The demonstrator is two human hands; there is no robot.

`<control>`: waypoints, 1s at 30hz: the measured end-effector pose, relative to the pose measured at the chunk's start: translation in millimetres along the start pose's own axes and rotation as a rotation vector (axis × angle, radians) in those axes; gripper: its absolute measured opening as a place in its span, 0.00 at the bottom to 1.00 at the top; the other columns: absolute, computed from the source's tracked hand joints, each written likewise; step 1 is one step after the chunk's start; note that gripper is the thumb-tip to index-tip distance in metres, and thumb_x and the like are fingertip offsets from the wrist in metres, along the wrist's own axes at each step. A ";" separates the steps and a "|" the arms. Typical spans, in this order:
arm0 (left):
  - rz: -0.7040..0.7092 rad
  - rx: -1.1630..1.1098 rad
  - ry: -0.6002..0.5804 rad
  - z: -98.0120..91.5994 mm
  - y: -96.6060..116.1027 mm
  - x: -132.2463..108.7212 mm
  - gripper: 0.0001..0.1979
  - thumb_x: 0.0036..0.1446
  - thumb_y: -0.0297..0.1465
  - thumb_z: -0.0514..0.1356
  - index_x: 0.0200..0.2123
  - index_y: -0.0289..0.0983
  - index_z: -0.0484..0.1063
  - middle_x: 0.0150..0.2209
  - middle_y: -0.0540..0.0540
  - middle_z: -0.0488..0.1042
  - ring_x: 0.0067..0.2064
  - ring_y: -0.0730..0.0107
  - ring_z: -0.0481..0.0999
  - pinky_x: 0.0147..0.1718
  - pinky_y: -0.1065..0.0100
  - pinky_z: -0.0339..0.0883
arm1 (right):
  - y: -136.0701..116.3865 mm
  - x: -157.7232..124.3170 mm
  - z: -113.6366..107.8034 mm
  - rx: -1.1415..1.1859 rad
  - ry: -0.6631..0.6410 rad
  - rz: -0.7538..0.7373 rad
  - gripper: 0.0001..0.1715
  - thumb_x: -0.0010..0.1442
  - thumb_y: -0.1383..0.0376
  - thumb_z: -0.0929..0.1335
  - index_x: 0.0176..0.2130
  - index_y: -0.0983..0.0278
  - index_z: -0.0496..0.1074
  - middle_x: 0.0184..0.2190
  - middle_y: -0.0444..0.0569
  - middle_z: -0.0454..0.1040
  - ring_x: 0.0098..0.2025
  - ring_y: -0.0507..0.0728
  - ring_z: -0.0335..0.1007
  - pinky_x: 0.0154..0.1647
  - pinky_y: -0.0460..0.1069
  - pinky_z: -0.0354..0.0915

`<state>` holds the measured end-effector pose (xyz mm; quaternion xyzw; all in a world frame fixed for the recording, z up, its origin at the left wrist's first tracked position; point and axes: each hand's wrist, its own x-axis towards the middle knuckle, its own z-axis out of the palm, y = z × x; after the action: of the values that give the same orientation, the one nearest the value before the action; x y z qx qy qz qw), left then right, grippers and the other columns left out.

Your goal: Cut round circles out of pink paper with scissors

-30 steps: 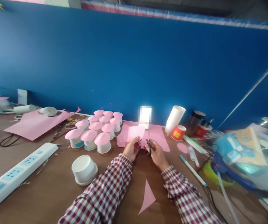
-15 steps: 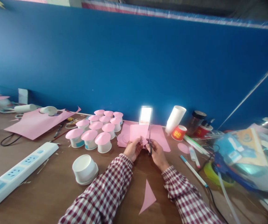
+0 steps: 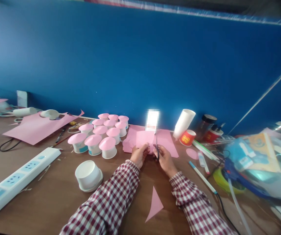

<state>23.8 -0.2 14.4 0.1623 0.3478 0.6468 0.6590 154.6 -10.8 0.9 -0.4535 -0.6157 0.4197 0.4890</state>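
My left hand (image 3: 141, 154) pinches the lower edge of a pink piece of paper (image 3: 145, 138), holding it up in front of me. In my right hand (image 3: 165, 160) is a pair of dark scissors (image 3: 157, 147), blades pointing away and along the paper's right edge. Beneath both hands lie pink paper sheets (image 3: 167, 141). A pink triangular scrap (image 3: 154, 205) rests on the table between my forearms. Left of my hands stand several white cups with pink paper caps (image 3: 107, 147). Whether the blades touch the paper I cannot tell.
An upturned white cup (image 3: 88, 175) and a power strip (image 3: 24, 178) lie to the left. Rightward are a red cup (image 3: 187, 138), a leaning white cup stack (image 3: 184, 122), a marker (image 3: 202, 177) and a cluttered plastic bag (image 3: 255, 163). A blue wall (image 3: 135, 65) rises behind.
The view has shifted slightly. The scissors' handles seem to have turned a little in my right hand; my left hand keeps its pinch on the paper.
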 end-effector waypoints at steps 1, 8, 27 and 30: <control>0.000 0.001 0.004 0.0 0.2 -0.1 0.05 0.45 0.22 0.66 0.26 0.27 0.73 0.23 0.45 0.73 0.24 0.78 0.72 0.22 0.79 0.69 | 0.5 0.1 -0.2 0.002 -0.005 0.004 0.27 0.57 0.53 0.66 0.50 0.68 0.67 0.24 0.45 0.70 0.26 0.54 0.67 0.24 0.47 0.64; 0.019 -0.001 0.014 0.0 -0.6 -0.2 0.07 0.42 0.23 0.68 0.25 0.27 0.73 0.23 0.45 0.73 0.24 0.78 0.73 0.23 0.79 0.69 | -3.1 -0.9 1.3 -0.007 -0.065 -0.008 0.24 0.57 0.54 0.66 0.48 0.67 0.69 0.27 0.47 0.72 0.29 0.55 0.69 0.30 0.49 0.66; 0.024 -0.055 0.013 1.8 -2.0 -0.6 0.10 0.40 0.25 0.69 0.27 0.30 0.71 0.21 0.50 0.70 0.23 0.79 0.69 0.22 0.78 0.67 | -8.4 -3.2 3.1 0.072 -0.073 0.047 0.23 0.55 0.53 0.68 0.46 0.65 0.69 0.27 0.47 0.73 0.28 0.55 0.70 0.31 0.50 0.69; 0.030 -0.040 0.013 0.7 -3.3 0.6 0.11 0.40 0.26 0.69 0.26 0.30 0.70 0.21 0.49 0.70 0.23 0.79 0.70 0.23 0.77 0.68 | -7.4 -3.2 2.9 0.055 -0.067 0.043 0.24 0.55 0.52 0.68 0.46 0.65 0.69 0.26 0.47 0.73 0.27 0.55 0.70 0.30 0.50 0.69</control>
<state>26.7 0.1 12.5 0.1502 0.3368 0.6643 0.6502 151.0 -16.0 6.8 -0.4388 -0.6099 0.4619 0.4713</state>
